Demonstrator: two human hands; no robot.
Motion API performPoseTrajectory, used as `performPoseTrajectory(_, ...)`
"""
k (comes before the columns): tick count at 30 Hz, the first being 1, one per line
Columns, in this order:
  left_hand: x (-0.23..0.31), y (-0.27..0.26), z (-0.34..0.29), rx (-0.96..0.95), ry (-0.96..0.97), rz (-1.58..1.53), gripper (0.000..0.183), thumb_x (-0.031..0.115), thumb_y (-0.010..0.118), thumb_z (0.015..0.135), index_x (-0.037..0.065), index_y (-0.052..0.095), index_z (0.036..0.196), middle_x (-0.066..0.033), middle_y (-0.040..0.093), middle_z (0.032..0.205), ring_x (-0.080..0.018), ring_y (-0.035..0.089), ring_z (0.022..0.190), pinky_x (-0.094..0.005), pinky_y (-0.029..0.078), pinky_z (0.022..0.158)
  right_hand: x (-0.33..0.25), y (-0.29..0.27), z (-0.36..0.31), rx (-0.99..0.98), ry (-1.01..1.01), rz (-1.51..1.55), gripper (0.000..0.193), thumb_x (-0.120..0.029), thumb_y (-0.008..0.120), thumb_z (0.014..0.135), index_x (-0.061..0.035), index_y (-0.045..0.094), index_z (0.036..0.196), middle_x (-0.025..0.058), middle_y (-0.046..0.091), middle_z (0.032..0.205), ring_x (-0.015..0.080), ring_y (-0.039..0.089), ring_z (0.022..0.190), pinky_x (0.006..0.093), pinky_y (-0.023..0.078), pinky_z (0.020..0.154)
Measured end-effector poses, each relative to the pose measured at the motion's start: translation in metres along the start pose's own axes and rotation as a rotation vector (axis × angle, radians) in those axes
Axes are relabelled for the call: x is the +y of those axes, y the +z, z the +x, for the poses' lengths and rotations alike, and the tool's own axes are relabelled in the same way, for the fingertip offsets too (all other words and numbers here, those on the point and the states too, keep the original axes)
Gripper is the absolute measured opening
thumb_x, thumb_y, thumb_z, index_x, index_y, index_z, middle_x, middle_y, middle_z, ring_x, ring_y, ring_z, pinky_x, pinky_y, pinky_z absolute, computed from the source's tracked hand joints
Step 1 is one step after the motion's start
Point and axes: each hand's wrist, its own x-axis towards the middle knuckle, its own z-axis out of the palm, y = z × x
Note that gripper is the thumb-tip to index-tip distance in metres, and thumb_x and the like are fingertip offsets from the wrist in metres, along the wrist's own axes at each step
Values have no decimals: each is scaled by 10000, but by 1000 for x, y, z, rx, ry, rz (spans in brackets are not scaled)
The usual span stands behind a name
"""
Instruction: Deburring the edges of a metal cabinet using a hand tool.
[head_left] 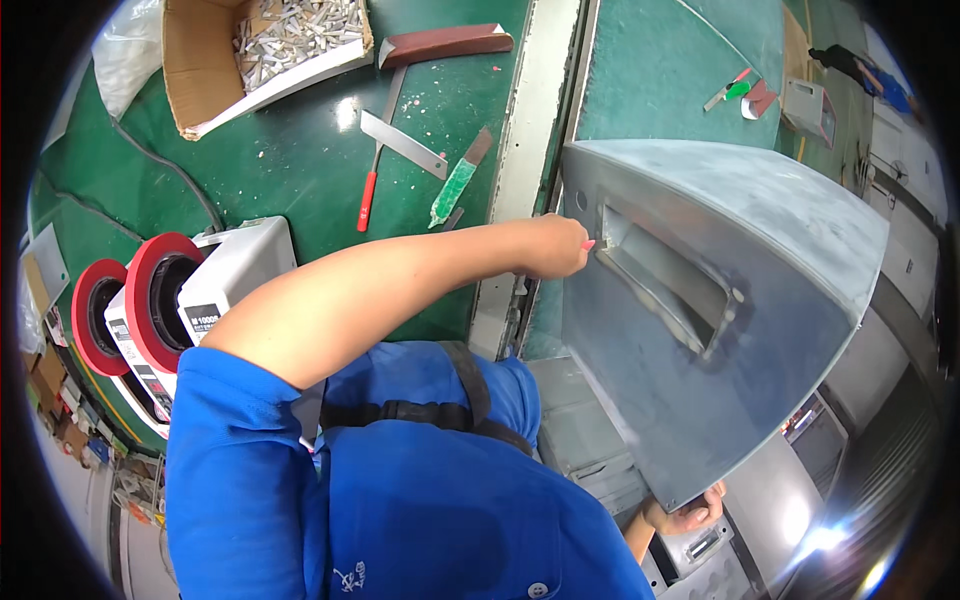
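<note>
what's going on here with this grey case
A person in blue has a grey case in front of them. Their left hand is curled by the slot in its face, with a bit of pink showing, too small to identify. Their right hand is at the case's lower corner. On the green bench lies a red-handled tool.

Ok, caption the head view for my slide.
Left hand at one edge of a grey metal box, right hand at its lower corner, green tabletop to the left.
</note>
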Motion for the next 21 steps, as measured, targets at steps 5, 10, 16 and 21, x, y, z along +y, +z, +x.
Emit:
performPoseTrajectory(5,7,3,9,21,64,64,367,253,339,844,-59,516,764,-253,558,751,-416,527,759,-440,405,713,-1,-5,-1,-42,24,-28,247,-234,327,811,-22,432,880,132,459,831,230,429,844,374,361,753)
performPoseTrajectory(10,-3,8,-6,41,-20,-23,355,241,343,844,-62,515,784,-256,556,755,-411,533,757,-429,413,699,0,-9,-1,-72,24,-39,244,-236,334,811,-28,436,890,124,461,829,231,431,854,372,357,761)
performPoseTrajectory(16,12,1,5,4,-57,-33,340,240,350,846,-51,509,773,-252,551,768,-387,532,783,-425,407,699,-1,-6,2,-63,33,-73,256,-250,334,818,-33,444,899,118,467,844,231,431,861,374,356,765)
performPoseTrajectory(21,2,2,-3,3,-99,-65,325,241,360,839,-45,512,813,-241,558,816,-376,530,829,-421,401,725,3,-13,0,-90,18,-64,266,-261,335,828,-33,448,905,127,478,870,239,435,875,380,353,781)
